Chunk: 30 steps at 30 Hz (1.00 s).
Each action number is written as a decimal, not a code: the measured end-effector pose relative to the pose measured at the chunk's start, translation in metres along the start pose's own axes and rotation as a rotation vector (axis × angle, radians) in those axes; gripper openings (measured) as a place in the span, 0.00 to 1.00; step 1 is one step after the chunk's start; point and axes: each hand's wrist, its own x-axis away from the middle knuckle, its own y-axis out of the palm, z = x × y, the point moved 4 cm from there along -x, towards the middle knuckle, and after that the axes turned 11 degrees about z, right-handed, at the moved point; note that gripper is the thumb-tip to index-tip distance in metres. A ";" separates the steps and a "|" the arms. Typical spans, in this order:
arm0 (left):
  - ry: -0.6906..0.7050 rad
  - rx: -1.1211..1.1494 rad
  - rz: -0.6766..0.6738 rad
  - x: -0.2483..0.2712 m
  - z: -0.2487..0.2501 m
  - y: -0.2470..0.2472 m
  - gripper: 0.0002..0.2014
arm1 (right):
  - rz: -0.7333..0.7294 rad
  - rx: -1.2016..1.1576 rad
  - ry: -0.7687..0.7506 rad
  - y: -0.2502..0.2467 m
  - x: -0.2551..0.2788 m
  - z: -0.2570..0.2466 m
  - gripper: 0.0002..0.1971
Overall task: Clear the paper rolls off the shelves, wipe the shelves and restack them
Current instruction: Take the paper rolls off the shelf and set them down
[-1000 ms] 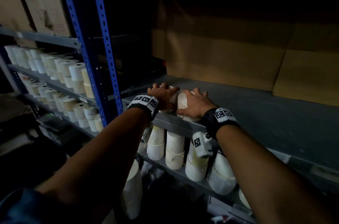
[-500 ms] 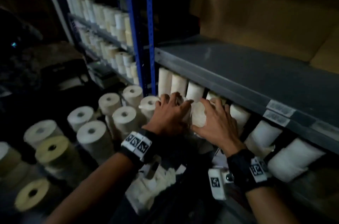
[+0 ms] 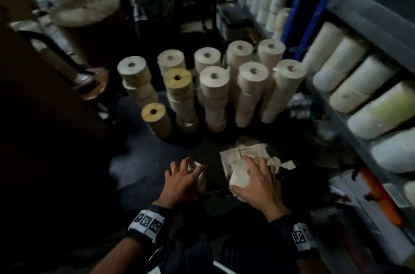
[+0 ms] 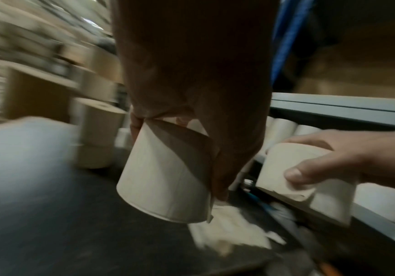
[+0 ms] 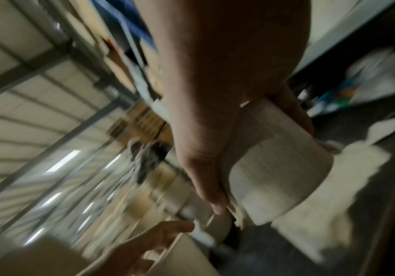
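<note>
Low over the dark floor, my left hand (image 3: 182, 178) grips a cream paper roll (image 3: 198, 176) from above; in the left wrist view the fingers (image 4: 217, 168) wrap this roll (image 4: 163, 179). My right hand (image 3: 258, 180) grips a second roll (image 3: 239, 176), with a loose paper end hanging off it (image 4: 295, 188). In the right wrist view that roll (image 5: 279, 175) sits between thumb and fingers. Both rolls hang above the floor. Several stacks of rolls (image 3: 213, 85) stand on the floor ahead.
Torn paper scraps (image 3: 249, 152) lie on the floor under my right hand. To the right, the grey shelf (image 3: 370, 15) has more rolls (image 3: 359, 85) lying on the level below it. A blue upright (image 3: 303, 4) and a dark stool (image 3: 193, 11) stand behind the stacks.
Both hands came down from the grey shelf with a roll each, to just above the floor. My view swung down and left onto the floor stacks.
</note>
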 end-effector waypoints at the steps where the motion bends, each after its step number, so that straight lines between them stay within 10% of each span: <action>1: -0.032 0.005 0.011 0.002 -0.013 -0.001 0.43 | -0.006 0.009 -0.027 0.003 -0.005 -0.011 0.50; 13: -0.263 0.078 0.345 -0.120 -0.166 -0.095 0.41 | 0.048 0.026 -0.222 0.006 -0.105 -0.157 0.50; 20: -0.237 0.143 0.301 -0.188 -0.213 -0.093 0.40 | 0.023 0.065 -0.235 0.024 -0.136 -0.215 0.51; 30: -0.175 0.472 0.466 -0.109 -0.255 -0.051 0.28 | 0.070 0.068 -0.315 0.007 -0.159 -0.291 0.51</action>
